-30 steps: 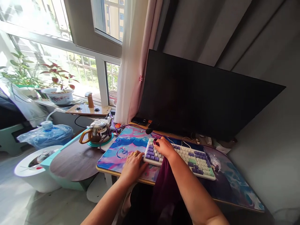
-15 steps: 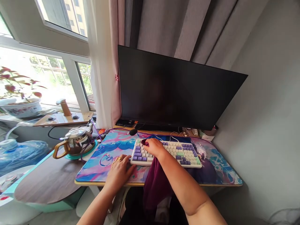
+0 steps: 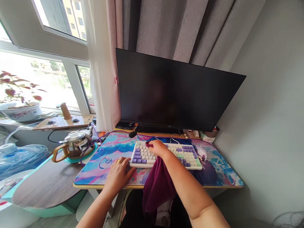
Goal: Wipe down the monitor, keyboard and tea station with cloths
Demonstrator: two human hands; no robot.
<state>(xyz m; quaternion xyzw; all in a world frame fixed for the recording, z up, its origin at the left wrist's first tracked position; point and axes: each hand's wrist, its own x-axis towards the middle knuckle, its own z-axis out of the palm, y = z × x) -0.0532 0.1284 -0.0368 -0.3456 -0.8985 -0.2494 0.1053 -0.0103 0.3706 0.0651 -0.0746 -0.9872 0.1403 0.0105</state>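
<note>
A white keyboard (image 3: 144, 155) with purple and mint keys lies on a blue and pink marbled desk mat (image 3: 102, 172). My right hand (image 3: 160, 148) is closed on a dark purple cloth (image 3: 158, 186). A bunched end of it presses on the upper keys, and the rest hangs below the hand over the desk's front edge. Beside the keyboard's left end, my left hand (image 3: 118, 171) rests on the mat with fingers stretched out and tips touching the frame. A ring shows on one finger. My right hand and forearm hide the keyboard's middle.
Behind the keyboard stands a large dark monitor (image 3: 175, 95), with a small black microphone (image 3: 132, 134) before it. A mouse (image 3: 201, 153) lies to the keyboard's right. At left, a glass kettle (image 3: 77, 144) stands on a side table (image 3: 47, 183). Cables cross the desk's back.
My right hand has slid slightly to the right along the upper keys with the cloth. More of the hanging cloth shows. My left hand stays at the keyboard's left end.
</note>
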